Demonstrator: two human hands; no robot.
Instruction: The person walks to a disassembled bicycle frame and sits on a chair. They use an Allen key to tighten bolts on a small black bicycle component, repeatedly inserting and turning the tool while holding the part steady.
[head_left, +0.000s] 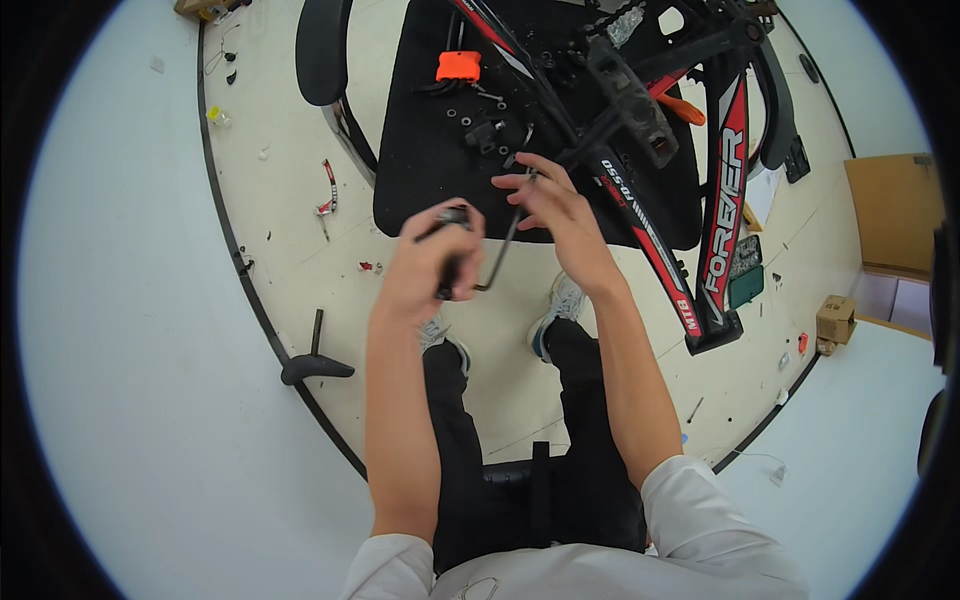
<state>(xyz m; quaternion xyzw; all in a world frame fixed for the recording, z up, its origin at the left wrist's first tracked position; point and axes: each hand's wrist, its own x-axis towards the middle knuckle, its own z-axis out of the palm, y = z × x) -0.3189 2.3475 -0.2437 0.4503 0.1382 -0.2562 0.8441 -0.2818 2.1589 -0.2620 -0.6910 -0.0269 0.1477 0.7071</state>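
Note:
My left hand (428,262) is closed around a small black part (455,268), blurred by motion, whose kind I cannot make out. From that part a dark hex key (506,248) runs up to my right hand (562,215). The right fingers are loosely bent about the key's long end. Both hands are over the near edge of a black seat (425,195). On the seat lie an orange hex key holder (458,67), several small rings and a black clamp-like part (484,136).
A black, red and white bicycle frame (722,200) leans across the seat's right side, with a black pedal (632,100) attached. A bicycle saddle (318,367) with its post lies on the floor at left. Cardboard boxes (836,318) stand at right. Small parts lie scattered on the floor.

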